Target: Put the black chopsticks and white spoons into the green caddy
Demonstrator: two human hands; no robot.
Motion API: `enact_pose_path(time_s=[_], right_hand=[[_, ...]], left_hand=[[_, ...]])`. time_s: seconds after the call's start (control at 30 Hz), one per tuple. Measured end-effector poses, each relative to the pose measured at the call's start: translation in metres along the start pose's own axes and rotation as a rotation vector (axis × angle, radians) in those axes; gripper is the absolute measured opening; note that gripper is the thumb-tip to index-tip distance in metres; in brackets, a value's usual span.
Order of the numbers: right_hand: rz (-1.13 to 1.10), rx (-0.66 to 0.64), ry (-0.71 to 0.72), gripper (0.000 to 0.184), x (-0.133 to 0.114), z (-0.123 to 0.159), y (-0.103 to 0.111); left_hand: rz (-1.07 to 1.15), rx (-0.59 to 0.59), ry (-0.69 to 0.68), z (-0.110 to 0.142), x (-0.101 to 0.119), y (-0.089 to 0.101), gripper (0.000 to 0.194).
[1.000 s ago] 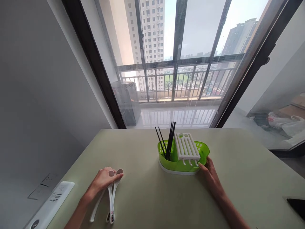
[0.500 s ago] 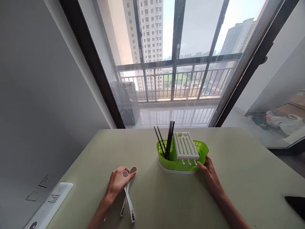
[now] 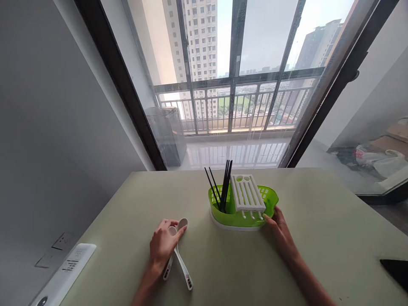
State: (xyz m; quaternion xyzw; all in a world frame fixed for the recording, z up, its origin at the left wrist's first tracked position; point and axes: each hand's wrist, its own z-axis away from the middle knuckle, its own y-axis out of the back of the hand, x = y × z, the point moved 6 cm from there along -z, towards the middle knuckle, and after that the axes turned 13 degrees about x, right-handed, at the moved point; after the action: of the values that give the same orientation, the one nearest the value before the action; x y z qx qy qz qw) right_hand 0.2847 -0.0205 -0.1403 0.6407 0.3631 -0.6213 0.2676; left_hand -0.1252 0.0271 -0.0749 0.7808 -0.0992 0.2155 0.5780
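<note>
Several white long-handled spoons (image 3: 184,264) are pinched by their bowls in my left hand (image 3: 163,242). Two bowls show by the thumb, and two handles with dark printed ends point toward me, fanned apart. To the right stands a green cutlery holder (image 3: 228,219) on a white base. My right hand (image 3: 279,231) grips its right end, thumb at the front rim and fingers behind the side. Black chopsticks (image 3: 225,187) lean in its left compartment. A white slotted rack (image 3: 247,193) with small hooks sits across its middle.
A pale green table (image 3: 223,267) lies under everything. At its left edge is a white power strip (image 3: 72,265) beside the wall. Part of a dark flat object (image 3: 395,272) shows at the right. A glass sliding door with dark frames stands behind the table.
My left hand has moved right with the spoons, closer to the cutlery holder, and the handles have swung outward. A third handle seen earlier is now hidden. My right hand keeps its grip.
</note>
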Motion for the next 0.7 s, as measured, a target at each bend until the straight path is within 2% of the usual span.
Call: enact_pose_path(time_s=[0.17,0.4,0.7], right_hand=[[0.010,-0.001,0.001,0.067,-0.0013,-0.0003,-0.0003],[0.009,0.001,0.003,0.068,-0.0033,0.0001,-0.0001],[0.025,-0.005,0.017,0.064,-0.0039,0.0000,-0.0016]], left_hand=[[-0.031,0.068,-0.027,0.0063,-0.0019,-0.0045,0.030],[-0.016,0.198,-0.150,0.0075,-0.0017,-0.0051,0.038],[-0.017,0.268,-0.206,0.0049,0.0019,0.0024,0.048]])
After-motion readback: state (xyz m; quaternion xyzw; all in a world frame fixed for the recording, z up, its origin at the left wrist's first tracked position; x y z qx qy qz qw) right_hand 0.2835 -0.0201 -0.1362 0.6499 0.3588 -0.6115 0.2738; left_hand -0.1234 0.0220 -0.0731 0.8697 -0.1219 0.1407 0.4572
